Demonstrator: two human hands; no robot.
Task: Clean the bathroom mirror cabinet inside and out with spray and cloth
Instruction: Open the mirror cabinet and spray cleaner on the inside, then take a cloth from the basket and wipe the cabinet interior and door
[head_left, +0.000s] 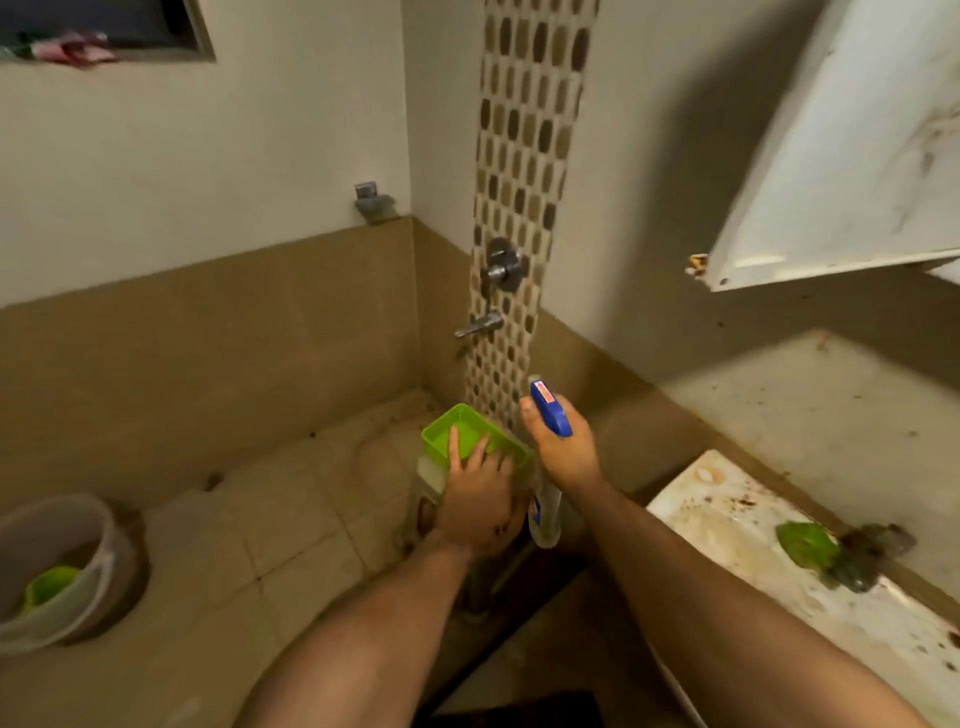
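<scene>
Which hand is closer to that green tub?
Left. The left hand rests on the green tub, fingers reaching inside; the right hand holds the spray bottle just to its right.

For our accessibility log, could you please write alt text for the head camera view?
A person's right hand grips a blue-topped spray bottle while the left hand rests on a green basket. A stained sink and an open cabinet door are to the right.

Bucket (98, 525) near left, on floor (291, 519); tray (435, 441) centre, on stool (428, 483); sink (737, 525) near right — cabinet door (852, 156) above it.
</scene>
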